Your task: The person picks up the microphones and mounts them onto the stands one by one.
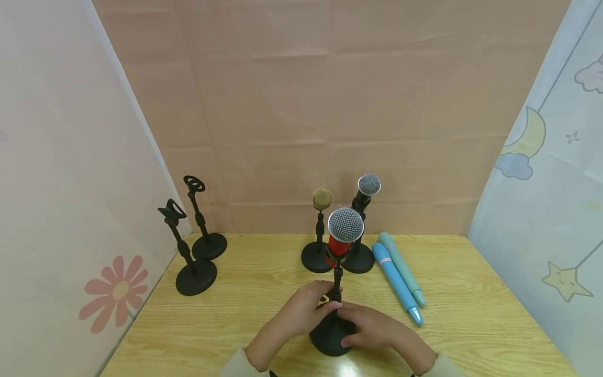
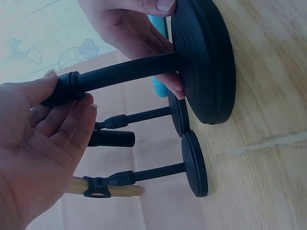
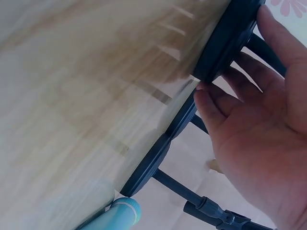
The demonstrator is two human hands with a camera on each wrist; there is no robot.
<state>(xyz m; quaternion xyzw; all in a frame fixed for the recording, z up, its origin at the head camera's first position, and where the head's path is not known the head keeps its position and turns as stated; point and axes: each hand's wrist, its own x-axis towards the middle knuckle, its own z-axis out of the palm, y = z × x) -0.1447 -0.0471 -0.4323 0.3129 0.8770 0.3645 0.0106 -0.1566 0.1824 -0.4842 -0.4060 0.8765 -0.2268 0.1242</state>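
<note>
Black microphone stand (image 1: 337, 278), upright, stem (image 2: 127, 72) clasped in left grip (image 1: 308, 310), base edge (image 1: 326, 343) pinched by right grip (image 1: 373, 325)

In front of me: stand (image 1: 325, 337), matt black, apparently plastic; its microphone (image 1: 346, 226), metal-mesh head, smooth red body. Table (image 1: 254, 314), wood-grained, lightly glossy. Blue stick (image 1: 393, 276), smooth, glossy-tipped. Backdrop (image 1: 259, 99), matt, creased; cloth or paper, I cannot tell.

Left hand (image 1: 308, 310) and right hand (image 1: 372, 327) grip close together, forearms (image 1: 266, 343) angled inward.
</note>
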